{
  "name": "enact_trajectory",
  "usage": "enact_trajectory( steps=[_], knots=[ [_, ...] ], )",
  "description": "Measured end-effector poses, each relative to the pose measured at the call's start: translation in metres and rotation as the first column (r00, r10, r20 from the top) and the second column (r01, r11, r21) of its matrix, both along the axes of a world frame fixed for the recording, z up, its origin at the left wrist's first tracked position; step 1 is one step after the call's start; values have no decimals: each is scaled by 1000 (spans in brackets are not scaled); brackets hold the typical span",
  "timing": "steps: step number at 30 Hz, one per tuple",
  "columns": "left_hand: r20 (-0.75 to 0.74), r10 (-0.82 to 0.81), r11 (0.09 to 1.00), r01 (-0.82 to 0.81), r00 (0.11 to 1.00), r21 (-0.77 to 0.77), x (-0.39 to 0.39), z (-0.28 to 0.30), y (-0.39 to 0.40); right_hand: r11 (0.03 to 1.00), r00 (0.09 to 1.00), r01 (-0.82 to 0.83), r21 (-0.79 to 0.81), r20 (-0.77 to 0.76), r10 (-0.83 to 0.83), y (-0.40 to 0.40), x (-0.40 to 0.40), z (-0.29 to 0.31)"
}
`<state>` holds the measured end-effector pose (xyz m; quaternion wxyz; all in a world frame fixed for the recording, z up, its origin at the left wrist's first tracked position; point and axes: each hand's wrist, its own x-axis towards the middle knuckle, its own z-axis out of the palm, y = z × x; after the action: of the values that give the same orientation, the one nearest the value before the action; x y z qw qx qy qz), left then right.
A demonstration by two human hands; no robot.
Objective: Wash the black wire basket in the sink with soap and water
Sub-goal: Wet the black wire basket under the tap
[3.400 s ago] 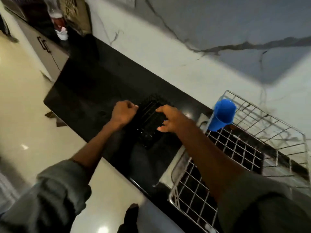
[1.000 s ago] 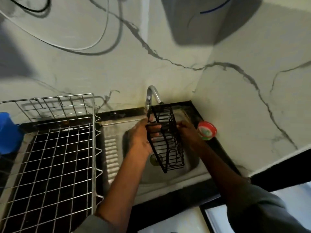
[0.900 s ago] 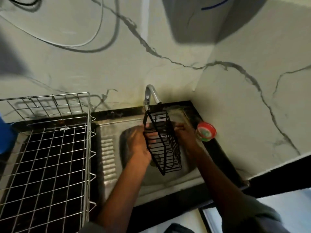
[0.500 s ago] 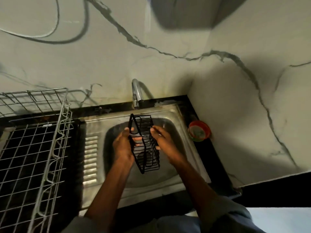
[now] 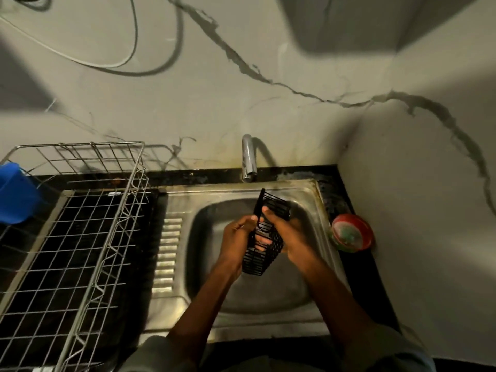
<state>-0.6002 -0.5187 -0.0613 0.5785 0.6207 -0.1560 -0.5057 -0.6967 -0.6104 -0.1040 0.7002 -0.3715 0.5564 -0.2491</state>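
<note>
The black wire basket (image 5: 261, 260) hangs tilted on its side above the steel sink (image 5: 303, 200) bowl, just below the tap (image 5: 248, 159). My left hand (image 5: 236, 244) grips its left edge, fingers curled round the wires. My right hand (image 5: 291, 234) holds the right side, thumb over the top rim and fingers under the mesh. No water stream is visible from the tap. The basket's far side is hidden behind my right hand.
A round red soap tub (image 5: 352, 232) sits on the black counter right of the sink, by the corner wall. A steel dish rack (image 5: 80, 237) stands left of the sink, with a blue cup (image 5: 16, 197) at its far left. Cables hang on the marble wall.
Both hands carried the basket from the left counter to the sink. In the last second it sank lower over the bowl and tipped further, and my right hand shifted up around its side.
</note>
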Motion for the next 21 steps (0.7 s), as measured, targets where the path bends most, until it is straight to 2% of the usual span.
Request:
enact_trajectory(
  steps=[3, 5, 7, 11, 15, 21],
  knots=[
    [8, -115, 993, 116, 993, -13, 9, -8, -5, 998, 995, 68, -9, -78, -68, -5, -5, -10],
    [71, -198, 980, 197, 978, 20, 19, -13, -11, 997, 991, 76, -21, -105, -77, -6, -11, -12],
    [184, -174, 984, 163, 967, 76, 32, -19, -21, 998, 990, 48, -31, -128, -52, -7, -14, -8],
    [337, -16, 986, -41, 941, 162, 60, -32, -66, 990, 978, 1, -141, -206, -30, -10, -15, 11],
    [498, -103, 964, -37, 861, 263, 82, -43, -120, 968, 981, -67, -241, -191, 21, -14, -15, 28],
    [594, -227, 932, -4, 772, 361, 102, -49, -166, 938, 976, -158, -307, -194, 100, -31, -9, 26]
  ],
)
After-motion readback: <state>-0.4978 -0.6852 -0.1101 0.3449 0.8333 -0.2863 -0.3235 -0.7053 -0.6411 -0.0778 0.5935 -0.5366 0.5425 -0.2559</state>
